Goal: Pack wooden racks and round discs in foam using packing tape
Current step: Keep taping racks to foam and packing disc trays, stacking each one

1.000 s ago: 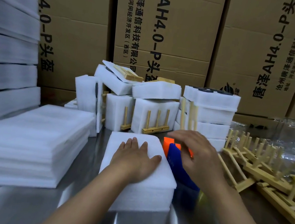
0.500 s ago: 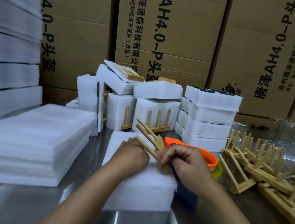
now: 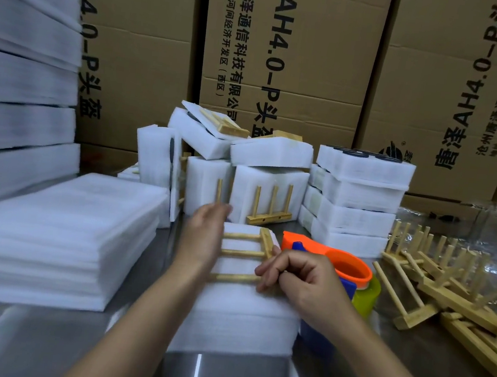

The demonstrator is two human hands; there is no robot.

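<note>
A small wooden rack (image 3: 246,253) lies flat on a stack of white foam sheets (image 3: 236,314) in front of me, its three pegs pointing left. My right hand (image 3: 301,281) pinches the rack's base bar at its right end. Beyond the peg tips hovers my left hand (image 3: 205,230), fingers straight, holding nothing. An orange and blue tape dispenser (image 3: 334,263) with a yellow-green roll sits just right of the foam stack, partly hidden by my right hand.
Foam-wrapped racks (image 3: 268,190) and foam blocks topped with black discs (image 3: 364,167) stand behind. Loose wooden racks (image 3: 453,286) pile at the right. A larger foam sheet stack (image 3: 62,238) sits left, tall foam stacks (image 3: 21,75) far left, cardboard boxes (image 3: 287,53) behind.
My right hand reached right, brought a wooden rack over, and laid it flat on the foam. The left hand lifted off the foam and moved farther away.
</note>
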